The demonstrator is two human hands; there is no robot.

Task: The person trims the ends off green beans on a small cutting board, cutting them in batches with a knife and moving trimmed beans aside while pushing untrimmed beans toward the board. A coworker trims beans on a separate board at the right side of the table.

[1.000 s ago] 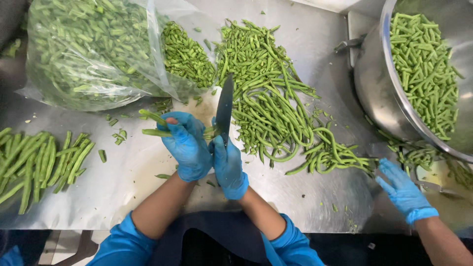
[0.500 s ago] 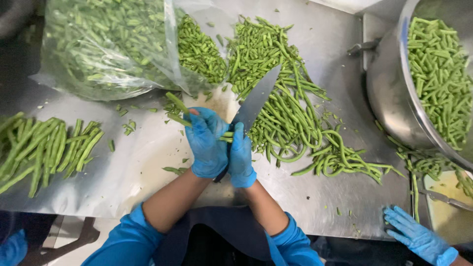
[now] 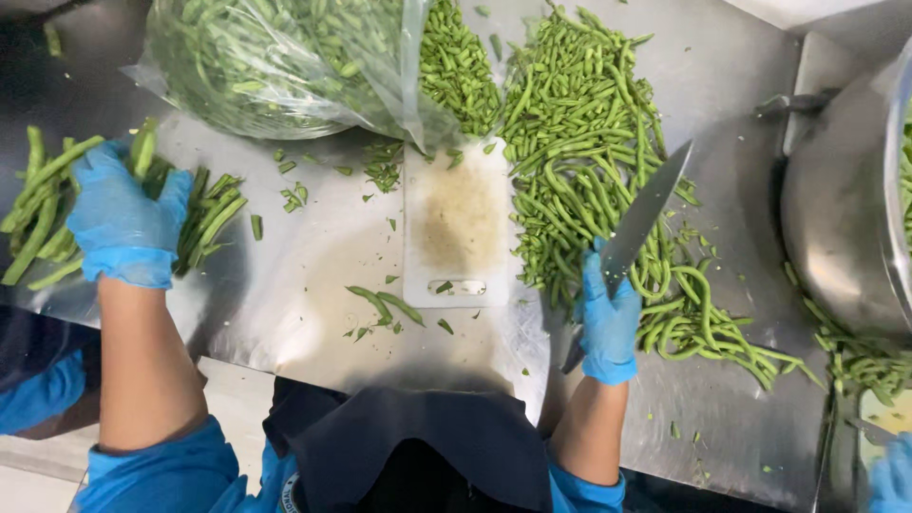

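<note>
My left hand, in a blue glove, lies on a bunch of trimmed green beans at the far left of the steel table. My right hand, also gloved, grips a large kitchen knife with the blade raised over a heap of whole green beans. Between my hands lies a small white cutting board, bare but for a few scraps. Two loose beans lie just in front of the board.
A clear plastic bag of green beans lies at the back left. A big steel bowl stands at the right. Another person's blue-gloved hand shows at the bottom right corner, near a knife tip. Bean scraps dot the table.
My left hand has carried the cut beans from the board to the pile at the far left. My right hand has swung the knife off the board to the right.
</note>
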